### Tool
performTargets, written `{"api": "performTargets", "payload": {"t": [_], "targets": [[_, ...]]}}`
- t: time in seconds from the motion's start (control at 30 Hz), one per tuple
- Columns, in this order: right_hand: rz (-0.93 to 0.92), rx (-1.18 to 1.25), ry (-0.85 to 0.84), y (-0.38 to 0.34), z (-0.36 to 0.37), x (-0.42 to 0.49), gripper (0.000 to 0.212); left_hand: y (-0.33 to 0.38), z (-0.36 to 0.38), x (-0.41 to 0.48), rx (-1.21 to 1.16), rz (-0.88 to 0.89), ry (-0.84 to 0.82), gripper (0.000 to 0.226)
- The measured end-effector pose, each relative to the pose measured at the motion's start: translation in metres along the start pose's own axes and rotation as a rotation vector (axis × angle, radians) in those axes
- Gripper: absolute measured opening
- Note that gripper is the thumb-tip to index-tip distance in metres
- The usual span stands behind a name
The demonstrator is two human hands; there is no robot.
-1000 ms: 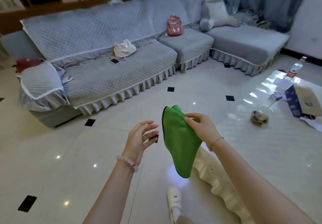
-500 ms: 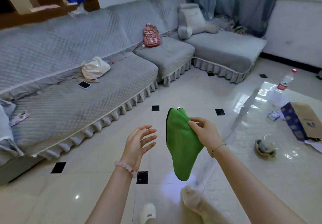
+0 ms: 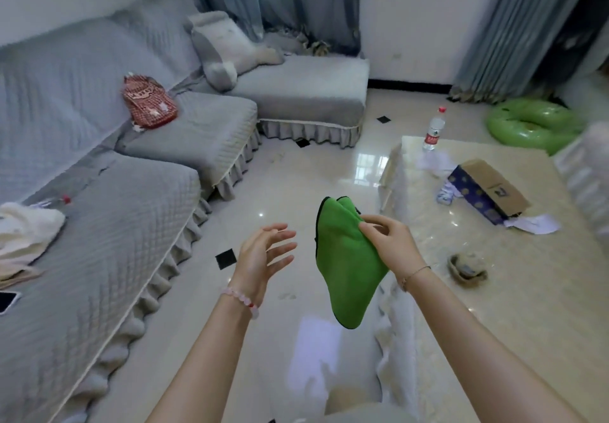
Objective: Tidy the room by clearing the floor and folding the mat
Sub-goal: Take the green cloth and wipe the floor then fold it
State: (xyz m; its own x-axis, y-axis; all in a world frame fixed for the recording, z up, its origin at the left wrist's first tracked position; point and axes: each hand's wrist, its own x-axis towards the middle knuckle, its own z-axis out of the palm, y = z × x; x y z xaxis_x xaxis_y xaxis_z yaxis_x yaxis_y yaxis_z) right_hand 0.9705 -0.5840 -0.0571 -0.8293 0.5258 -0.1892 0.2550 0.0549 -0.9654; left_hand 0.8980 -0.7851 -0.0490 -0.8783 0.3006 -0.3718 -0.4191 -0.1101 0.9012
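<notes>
A green mat (image 3: 342, 264) with a black edge hangs folded in the air over the glossy tiled floor (image 3: 290, 175). My right hand (image 3: 390, 244) pinches its upper right edge between thumb and fingers. My left hand (image 3: 263, 254) hovers a short way to the mat's left, palm turned toward it, fingers spread and relaxed, touching nothing. The mat's lower tip points down toward the floor.
A grey sectional sofa (image 3: 108, 225) runs along the left and back, with a red backpack (image 3: 150, 101), a white bag (image 3: 24, 231) and a phone (image 3: 6, 300) on it. The low table (image 3: 527, 307) on the right carries a bottle (image 3: 434, 129), a cardboard box (image 3: 491, 188) and a small dish (image 3: 466, 269). A green swim ring (image 3: 530, 124) lies far right.
The view has swung to the right, bringing the table, window and swim ring into sight. Both hands keep the same pose, the right still pinching the green mat.
</notes>
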Motion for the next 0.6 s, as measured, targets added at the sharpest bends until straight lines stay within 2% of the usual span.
{"api": "performTargets", "payload": {"t": [0.37, 0.6], "targets": [[0.030, 0.036, 0.214, -0.005, -0.016, 0.161, 0.013, 0.039, 0.078, 0.178, 0.085, -0.051, -0.199, 0.022], [0.098, 0.054, 0.205, -0.019, -0.056, 0.297, 0.018, 0.075, 0.158, 0.310, 0.110, -0.093, -0.261, 0.022]]}}
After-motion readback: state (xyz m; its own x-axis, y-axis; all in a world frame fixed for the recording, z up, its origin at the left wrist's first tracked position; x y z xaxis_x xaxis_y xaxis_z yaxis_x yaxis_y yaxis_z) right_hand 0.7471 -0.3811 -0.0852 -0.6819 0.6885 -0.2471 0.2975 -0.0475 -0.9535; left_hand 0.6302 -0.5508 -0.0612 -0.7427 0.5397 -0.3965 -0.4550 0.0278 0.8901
